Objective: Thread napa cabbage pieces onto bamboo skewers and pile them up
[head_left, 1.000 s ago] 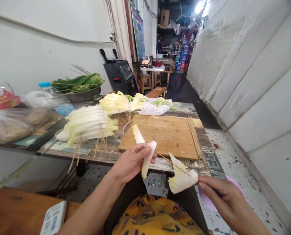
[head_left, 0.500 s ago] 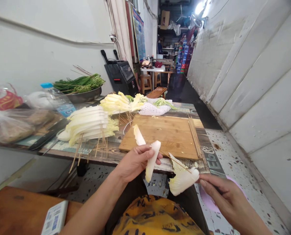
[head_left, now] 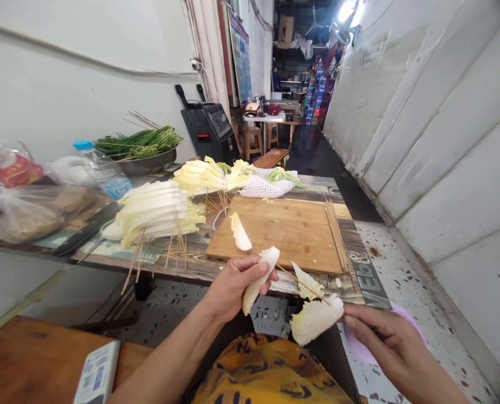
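My left hand (head_left: 241, 283) pinches a narrow piece of napa cabbage leaf (head_left: 261, 278) between thumb and fingers, just in front of the cutting board (head_left: 287, 230). The thin bamboo skewer (head_left: 294, 275) points at this piece, its tip close to the leaf; I cannot tell whether it has gone in. At the right, my right hand (head_left: 380, 331) is closed on the skewer's other end. Cabbage leaves (head_left: 317, 318) are threaded on the skewer near my right fingers. Another loose cabbage piece (head_left: 241, 232) lies on the board's left part.
Skewered cabbage (head_left: 152, 210) is piled left of the board, with more yellow leaves (head_left: 199, 177) behind. Bare skewers (head_left: 336, 235) lie along the board's right edge. A knife (head_left: 85, 230), a water bottle (head_left: 109, 174) and a bowl of greens (head_left: 148, 160) stand farther left.
The leaf piece in my left hand has tilted, its lower end swinging left. The skewered leaves have spread slightly apart. The view has shifted a little.
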Available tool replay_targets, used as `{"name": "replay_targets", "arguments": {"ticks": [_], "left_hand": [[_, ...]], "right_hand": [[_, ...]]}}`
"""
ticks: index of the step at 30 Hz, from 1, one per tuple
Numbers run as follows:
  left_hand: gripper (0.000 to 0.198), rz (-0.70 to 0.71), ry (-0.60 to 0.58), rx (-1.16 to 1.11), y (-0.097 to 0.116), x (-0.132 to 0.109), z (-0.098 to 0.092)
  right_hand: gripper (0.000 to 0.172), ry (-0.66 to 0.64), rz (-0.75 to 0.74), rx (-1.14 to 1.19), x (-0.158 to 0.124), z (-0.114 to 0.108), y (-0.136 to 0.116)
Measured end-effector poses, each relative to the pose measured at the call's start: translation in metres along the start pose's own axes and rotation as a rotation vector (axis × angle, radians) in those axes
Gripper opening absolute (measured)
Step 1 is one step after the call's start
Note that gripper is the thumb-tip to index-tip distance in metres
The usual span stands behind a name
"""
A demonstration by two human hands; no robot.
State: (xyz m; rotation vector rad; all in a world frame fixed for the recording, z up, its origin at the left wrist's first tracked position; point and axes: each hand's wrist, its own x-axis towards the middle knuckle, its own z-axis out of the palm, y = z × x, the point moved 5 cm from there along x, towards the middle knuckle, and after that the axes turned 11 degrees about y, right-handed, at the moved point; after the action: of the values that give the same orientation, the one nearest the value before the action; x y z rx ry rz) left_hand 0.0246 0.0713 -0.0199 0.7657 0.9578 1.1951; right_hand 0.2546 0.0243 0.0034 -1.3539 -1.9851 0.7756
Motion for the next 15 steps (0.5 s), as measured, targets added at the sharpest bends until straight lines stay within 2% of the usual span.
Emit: {"name": "replay_targets", "arguments": {"ticks": [9, 15], "left_hand": [[0.023, 0.050, -0.020, 0.061, -0.002, 0.004, 0.003], [0.025, 0.045, -0.056, 0.151, -0.011, 0.004, 0.007]], "right_hand": [[0.033, -0.017, 0.114, 0.095, 0.001, 0.005, 0.004], [0.032, -0.027, 0.121, 0.137, 0.009, 0.008, 0.002]]}}
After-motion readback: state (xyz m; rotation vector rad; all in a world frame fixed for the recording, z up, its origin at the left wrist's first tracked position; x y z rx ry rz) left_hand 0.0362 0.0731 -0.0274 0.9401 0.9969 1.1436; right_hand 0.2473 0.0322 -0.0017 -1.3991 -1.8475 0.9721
